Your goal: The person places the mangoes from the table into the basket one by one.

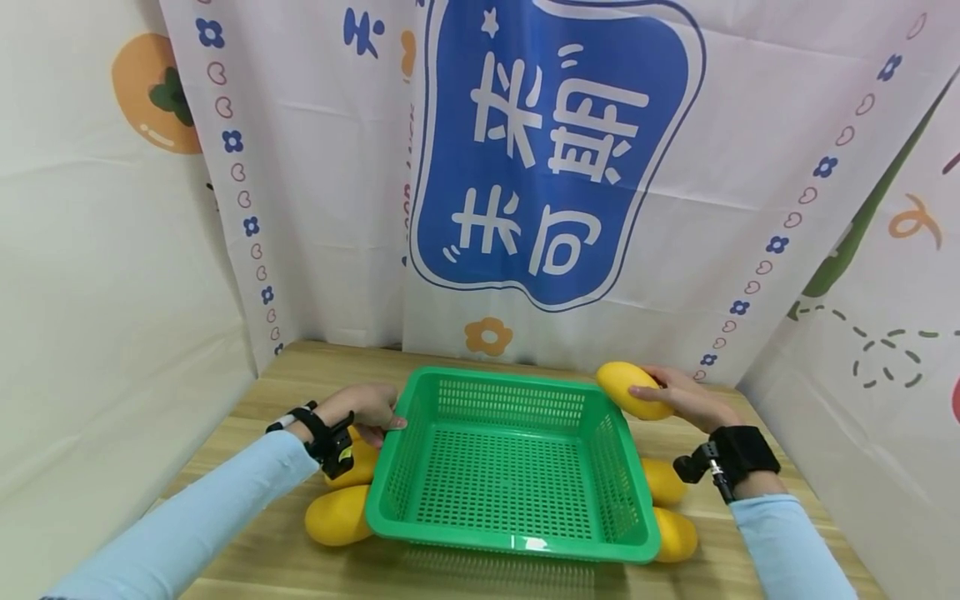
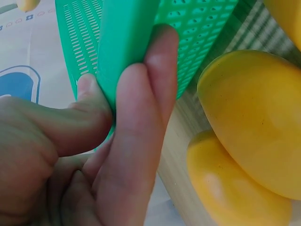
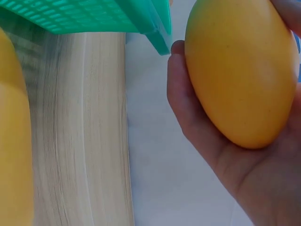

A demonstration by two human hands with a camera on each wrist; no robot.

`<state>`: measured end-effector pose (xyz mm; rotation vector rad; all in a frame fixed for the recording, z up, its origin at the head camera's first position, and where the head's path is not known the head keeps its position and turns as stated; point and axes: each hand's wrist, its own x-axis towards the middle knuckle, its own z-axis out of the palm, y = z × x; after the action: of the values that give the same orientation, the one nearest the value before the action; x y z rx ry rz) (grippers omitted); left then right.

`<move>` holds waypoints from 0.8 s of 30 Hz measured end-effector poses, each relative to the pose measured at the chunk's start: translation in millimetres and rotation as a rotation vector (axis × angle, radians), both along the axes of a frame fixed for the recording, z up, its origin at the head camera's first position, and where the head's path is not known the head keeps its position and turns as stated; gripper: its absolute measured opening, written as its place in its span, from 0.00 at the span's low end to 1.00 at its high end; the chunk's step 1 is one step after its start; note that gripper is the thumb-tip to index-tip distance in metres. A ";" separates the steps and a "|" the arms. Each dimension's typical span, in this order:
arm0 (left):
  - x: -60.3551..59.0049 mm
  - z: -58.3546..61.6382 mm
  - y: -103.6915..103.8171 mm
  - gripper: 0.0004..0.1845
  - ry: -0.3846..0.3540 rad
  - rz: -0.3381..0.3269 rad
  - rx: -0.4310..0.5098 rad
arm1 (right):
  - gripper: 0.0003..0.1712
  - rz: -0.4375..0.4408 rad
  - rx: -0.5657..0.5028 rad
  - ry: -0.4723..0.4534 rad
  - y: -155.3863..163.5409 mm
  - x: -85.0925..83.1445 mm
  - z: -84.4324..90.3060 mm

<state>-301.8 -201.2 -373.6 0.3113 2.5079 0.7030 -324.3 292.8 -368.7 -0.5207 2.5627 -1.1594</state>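
My left hand (image 1: 371,406) grips the left rim of a green plastic basket (image 1: 502,483), thumb on the inner side and fingers on the outer side. Nothing lies on the basket's slotted floor. My right hand (image 1: 686,396) holds a yellow mango (image 1: 622,383) at the basket's back right corner, level with the rim. The right wrist view shows this mango (image 3: 240,75) lying in the palm between fingers and thumb. Left of the basket, below my left hand, are a front mango (image 1: 337,515) and a partly covered rear mango (image 1: 362,465).
Two more mangoes lie against the basket's right side, a rear one (image 1: 663,482) and a front one (image 1: 677,535), both partly hidden by it. A wooden table (image 1: 255,550) carries everything. Printed white cloth (image 1: 337,208) hangs behind and at both sides.
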 end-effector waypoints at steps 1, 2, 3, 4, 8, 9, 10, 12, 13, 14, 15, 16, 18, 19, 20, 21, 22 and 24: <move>0.3 -0.3 0.0 0.13 0.002 0.001 -0.002 | 0.31 0.000 0.005 0.003 -1.2 -0.6 -0.6; 0.6 -0.8 0.0 0.13 0.003 0.002 -0.005 | 0.31 0.000 0.008 0.007 -2.2 -1.2 -1.3; 0.9 -1.1 0.1 0.14 0.005 0.003 -0.008 | 0.31 0.002 0.014 0.012 -3.2 -1.6 -1.8; 1.3 -1.4 0.3 0.14 0.006 0.005 -0.011 | 0.31 0.000 0.016 0.013 -4.3 -2.0 -2.4; 2.0 -2.0 1.2 0.16 0.012 0.005 -0.026 | 0.31 -0.004 0.030 0.013 -8.0 -3.3 -3.5; 2.1 -1.9 1.4 0.16 0.012 0.008 -0.026 | 0.32 0.000 0.033 0.013 -8.9 -3.5 -3.5; 2.1 -1.6 1.5 0.16 0.010 0.012 -0.026 | 0.32 0.002 0.033 0.013 -9.9 -3.9 -3.6; 1.9 -1.0 1.7 0.16 0.010 0.017 -0.027 | 0.32 0.006 0.033 0.014 -11.9 -4.3 -3.4; 1.8 -0.6 1.8 0.15 0.012 0.018 -0.026 | 0.32 0.013 0.033 0.017 -12.6 -4.7 -3.3; 1.7 -0.2 2.0 0.15 0.012 0.019 -0.027 | 0.32 0.020 0.032 0.020 -13.5 -5.0 -3.1; 1.6 0.2 2.2 0.15 0.012 0.018 -0.029 | 0.32 0.021 0.032 0.021 -14.3 -5.5 -2.9; 1.4 0.5 2.4 0.14 0.012 0.016 -0.031 | 0.31 0.019 0.030 0.018 -15.3 -5.9 -2.7; 1.3 1.4 2.9 0.14 0.012 0.008 -0.037 | 0.31 0.018 0.026 0.012 -17.5 -7.4 -2.3; 1.2 1.8 3.0 0.13 0.011 0.010 -0.039 | 0.31 0.021 0.024 0.012 -18.8 -8.4 -2.1; 1.1 2.1 3.0 0.13 0.008 0.013 -0.041 | 0.31 0.021 0.020 0.010 -20.3 -9.3 -1.9; 1.0 2.3 3.1 0.13 0.006 0.015 -0.043 | 0.31 0.023 0.019 0.011 -21.7 -10.3 -1.7; 0.8 2.4 3.1 0.12 0.004 0.015 -0.043 | 0.31 0.026 0.017 0.010 -23.1 -11.3 -1.4; 0.4 2.6 3.4 0.12 -0.002 0.017 -0.036 | 0.32 0.033 0.016 0.015 -25.5 -12.9 -1.0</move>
<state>-301.4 -197.8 -371.0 0.2767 2.5210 0.6633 -337.3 267.4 -369.8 -0.5676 2.5637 -1.1272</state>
